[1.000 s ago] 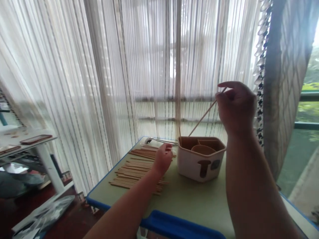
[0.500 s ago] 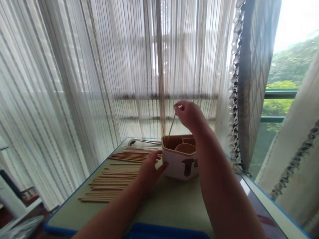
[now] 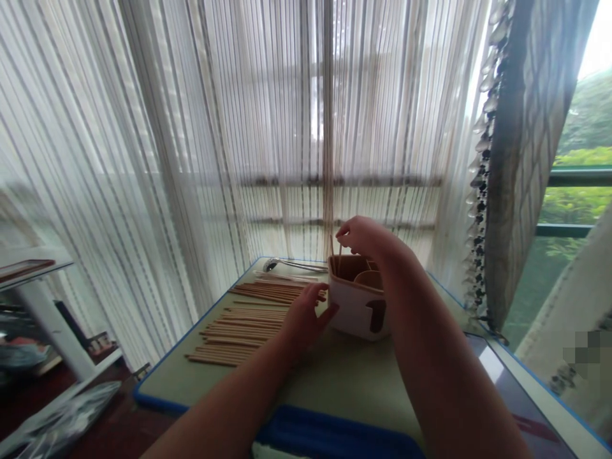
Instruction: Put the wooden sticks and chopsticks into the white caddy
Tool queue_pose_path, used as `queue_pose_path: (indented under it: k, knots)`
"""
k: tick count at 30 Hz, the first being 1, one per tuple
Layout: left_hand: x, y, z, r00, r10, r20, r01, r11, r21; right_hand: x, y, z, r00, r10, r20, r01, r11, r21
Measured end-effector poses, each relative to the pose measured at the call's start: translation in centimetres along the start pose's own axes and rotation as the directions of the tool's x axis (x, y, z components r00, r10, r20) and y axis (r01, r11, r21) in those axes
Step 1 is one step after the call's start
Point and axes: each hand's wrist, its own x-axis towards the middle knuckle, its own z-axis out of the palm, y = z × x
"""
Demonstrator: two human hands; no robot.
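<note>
My right hand (image 3: 363, 236) pinches the upper end of a thin wooden chopstick (image 3: 340, 260) over the left part of the utensil holder (image 3: 351, 309). This holder is white outside and brown inside, with a divider and a round compartment. Another chopstick (image 3: 331, 245) stands upright in its left corner. Against that same corner rests my left hand (image 3: 306, 319), its thumb and fingers spread apart. Rows of wooden chopsticks (image 3: 248, 325) lie on the table (image 3: 335, 382) to the left, partly hidden by my left forearm. My right forearm covers the holder's right side.
A metal ladle (image 3: 271, 264) lies at the table's back edge, beside pale thin sticks (image 3: 282, 276). A blue-edged object (image 3: 335, 433) is at the near edge. A dark glossy panel (image 3: 507, 382) lies at the right. Sheer curtains (image 3: 287, 127) hang behind.
My right hand has lowered, and the chopstick it pinches has gone deeper into the holder and stands more upright. My left hand stays by the holder. The view has shifted left.
</note>
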Motion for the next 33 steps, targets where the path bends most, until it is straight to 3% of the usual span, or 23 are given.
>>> queue_pose_path:
  k: [5, 11, 13, 15, 16, 18, 19, 20, 22, 24, 25, 27, 29, 31, 33]
  knots:
    - [-0.1, 0.1, -0.1, 1.000, 0.008, -0.013, -0.008, 1.000, 0.029, -0.1, 0.0, -0.2, 1.000, 0.010, -0.012, -0.010, 1.000, 0.003]
    - [-0.2, 0.4, -0.5, 0.998, 0.054, -0.020, -0.054, 0.998, 0.040, -1.0, -0.3, -1.4, 0.980, -0.002, -0.201, -0.004, 1.000, -0.030]
    - [-0.2, 0.6, -0.6, 0.998, 0.058, -0.022, -0.057, 0.997, 0.047, -2.0, -0.7, -2.2, 0.982, -0.056, -0.179, 0.065, 0.997, 0.045]
    - [-0.1, 0.9, -0.6, 0.998, 0.061, -0.028, -0.059, 0.996, 0.065, -3.3, -1.3, -2.8, 0.982, -0.186, -0.037, 0.190, 0.963, 0.193]
    - [-0.1, 1.0, -0.6, 0.997, 0.064, -0.034, -0.061, 0.995, 0.077, -3.9, -1.6, -3.1, 0.955, -0.286, 0.078, 0.252, 0.922, 0.293]
    - [0.0, 1.2, -0.8, 0.996, 0.068, -0.052, -0.062, 0.993, 0.104, -4.8, -2.4, -3.3, 0.821, -0.506, 0.265, 0.324, 0.794, 0.514]
    - [0.0, 1.3, -0.9, 0.996, 0.064, -0.063, -0.056, 0.991, 0.121, -5.0, -2.8, -3.3, 0.755, -0.596, 0.273, 0.337, 0.710, 0.618]
    - [0.1, 1.4, -1.2, 0.996, 0.053, -0.071, -0.042, 0.988, 0.145, -5.1, -3.2, -3.2, 0.726, -0.653, 0.217, 0.351, 0.623, 0.699]
    - [0.2, 1.4, -2.2, 0.999, 0.017, -0.039, -0.007, 0.973, 0.230, -5.0, -3.9, -2.8, 0.777, -0.629, 0.017, 0.407, 0.524, 0.749]
    - [0.2, 1.2, -4.1, 0.997, -0.032, 0.064, 0.006, 0.928, 0.372, -4.6, -4.6, -2.2, 0.851, -0.510, -0.123, 0.454, 0.597, 0.662]
    - [0.2, 0.9, -5.3, 0.991, -0.052, 0.122, -0.009, 0.892, 0.452, -4.4, -4.8, -1.8, 0.871, -0.472, -0.135, 0.452, 0.665, 0.595]
    - [-0.1, 0.2, -8.2, 0.987, -0.126, 0.103, 0.041, 0.805, 0.592, -3.9, -5.0, -0.9, 0.878, -0.478, -0.032, 0.426, 0.749, 0.507]
    - [-0.8, -0.8, -11.2, 0.976, -0.216, -0.014, 0.170, 0.729, 0.663, -3.5, -5.0, 0.3, 0.808, -0.553, 0.203, 0.376, 0.749, 0.546]
    - [-2.0, -2.0, -13.8, 0.949, -0.279, -0.147, 0.301, 0.657, 0.691, -3.0, -4.9, 1.5, 0.644, -0.618, 0.451, 0.259, 0.731, 0.631]
    - [-3.4, -3.2, -15.8, 0.926, -0.298, -0.232, 0.370, 0.590, 0.718, -2.7, -5.0, 2.4, 0.469, -0.648, 0.600, 0.121, 0.720, 0.683]
